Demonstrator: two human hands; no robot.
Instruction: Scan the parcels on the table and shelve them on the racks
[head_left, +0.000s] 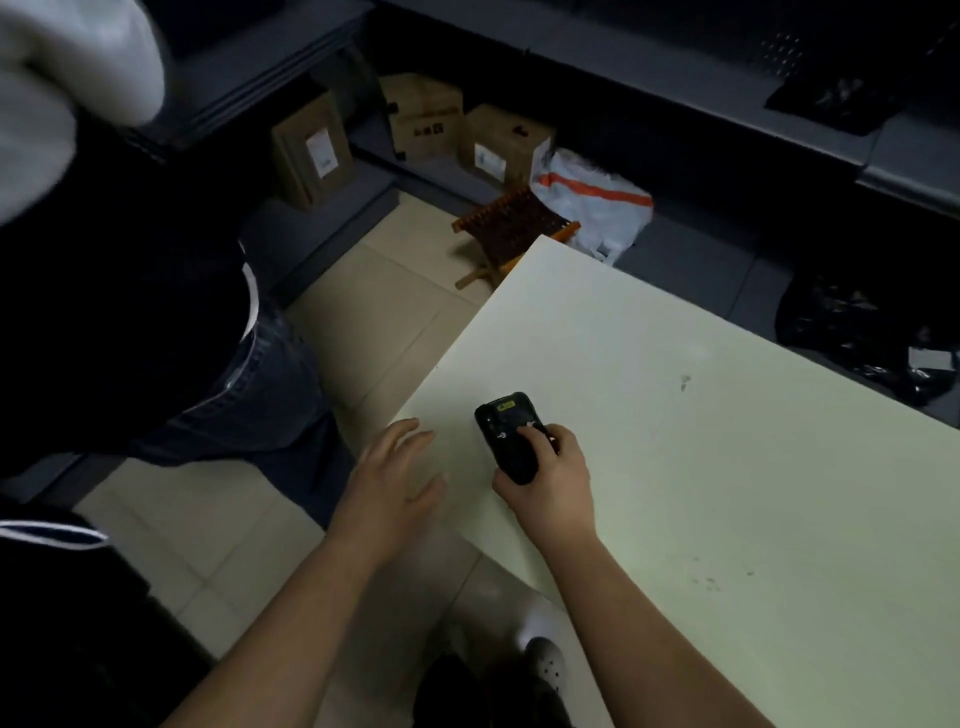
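Dark racks (649, 88) stand along the far side of the room. Brown box parcels (311, 150) sit on the low far shelf. A white bag parcel (597, 208) lies to their right, just behind a small wooden stool (511, 226). The pale table (727, 467) fills the near right. The right hand (550, 478) grips a black scanner (506, 426) over the table's left part, thumb on its buttons. The left hand (392, 478) is open, fingers spread, at the table's left edge. Another person (156, 338) in jeans stands at the left.
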